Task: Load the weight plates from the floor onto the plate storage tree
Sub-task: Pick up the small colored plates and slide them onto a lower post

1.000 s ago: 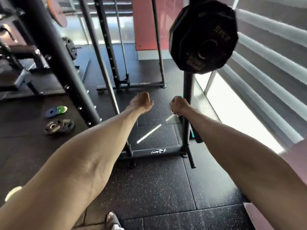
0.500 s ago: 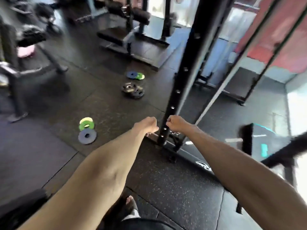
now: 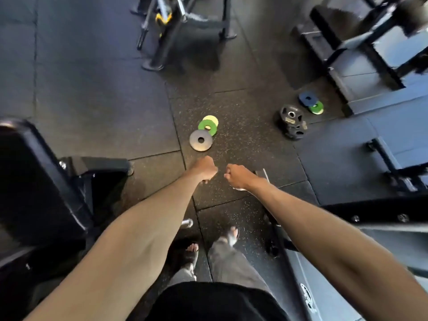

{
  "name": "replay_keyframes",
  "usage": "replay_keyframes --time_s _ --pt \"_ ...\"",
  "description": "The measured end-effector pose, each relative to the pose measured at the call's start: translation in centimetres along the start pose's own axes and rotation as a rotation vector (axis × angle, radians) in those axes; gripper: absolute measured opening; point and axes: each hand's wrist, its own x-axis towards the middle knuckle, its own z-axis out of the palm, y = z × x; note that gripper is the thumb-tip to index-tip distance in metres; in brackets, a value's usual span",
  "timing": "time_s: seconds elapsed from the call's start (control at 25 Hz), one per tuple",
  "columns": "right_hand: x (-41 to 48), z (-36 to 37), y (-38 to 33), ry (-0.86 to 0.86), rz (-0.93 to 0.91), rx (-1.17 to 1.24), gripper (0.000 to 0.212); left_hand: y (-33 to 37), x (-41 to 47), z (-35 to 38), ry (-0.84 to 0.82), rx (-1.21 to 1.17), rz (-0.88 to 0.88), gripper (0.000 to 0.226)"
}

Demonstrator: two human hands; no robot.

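Your gaze drops from rack to floor (image 3: 92, 93); left hand (image 3: 205, 170), right hand (image 3: 236, 176) curl empty; squat, grip the grey plate (image 3: 196, 144) by its rim.

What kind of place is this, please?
Most likely a gym: coloured weight plates and black plates lie on the rubber floor, with metal equipment frames around.

Dim, cool light lies on the black speckled rubber floor (image 3: 234, 144); the centre is fairly sharp, the edges smeared by motion blur and wide-angle bending.
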Motion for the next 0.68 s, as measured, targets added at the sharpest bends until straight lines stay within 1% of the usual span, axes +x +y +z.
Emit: replay_keyframes --time_s 0.12,0.2,0.32,0.4,0.44,0.56,0.68 --pt "5.5 0.2 -0.8 -0.108 -0.085 -0.071 0.024 -1.5 3.2 0.0 -0.019 -0.104 -0.104 0.03" --pt "9.4 -0.3 -0.5 -0.162 -0.122 -0.107 0.025 -2.3 6.1 -0.4 -0.025 -0.126 -0.174 0.031" --pt "14.9 -2.2 1.2 -0.225 -0.128 -0.107 0.022 -2.6 10.6 -1.3 -0.012 -0.153 -0.291 0.033" --pt "18.7 -4.0 2.5 -0.289 -0.136 -0.135 0.015 -1.7 13.7 -2.2 0.011 -0.199 -0.316 0.032" --pt "20.3 -4.9 2.9 -0.303 -0.127 -0.133 0.016 -1.3 15.2 -2.6 0.022 -0.234 -0.321 0.031" --pt "25.8 -7.5 3.2 -0.352 -0.107 -0.141 0.027 -0.7 20.2 -3.9 0.021 -0.303 -0.369 0.029" --pt "31.9 -8.9 3.3 -0.405 -0.115 -0.13 0.027 -1.2 26.4 -4.7 0.023 -0.377 -0.423 0.029"
